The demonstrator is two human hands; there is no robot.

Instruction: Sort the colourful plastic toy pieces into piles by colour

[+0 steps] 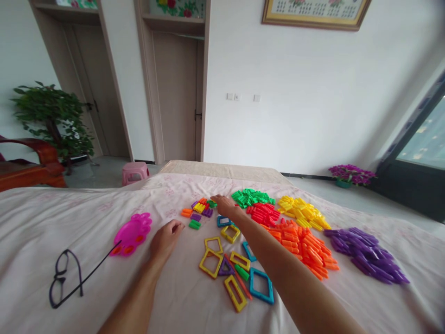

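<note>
Small mixed-colour pieces point(200, 207) lie in a loose cluster in the middle of the cloth. My right hand point(224, 205) reaches across to the cluster's right side, its fingertips by a green piece point(212, 203); whether it grips that piece is too small to tell. Nearer to me, my left hand point(171, 232) hovers or rests left of a green pair point(194, 224), fingers curled together, their contents hidden. Right of my right hand lie piles of green point(253, 197), red point(263, 214), orange point(306, 246), yellow point(302, 211) and purple point(368, 255) sticks.
Magnetic frames, yellow point(211, 263) and blue point(261, 285), lie between my forearms. On the left are a pink paw-shaped tray point(134, 230) with orange pieces and black glasses point(60, 279). Beyond the cloth point(90, 208) stands a pink stool point(135, 172).
</note>
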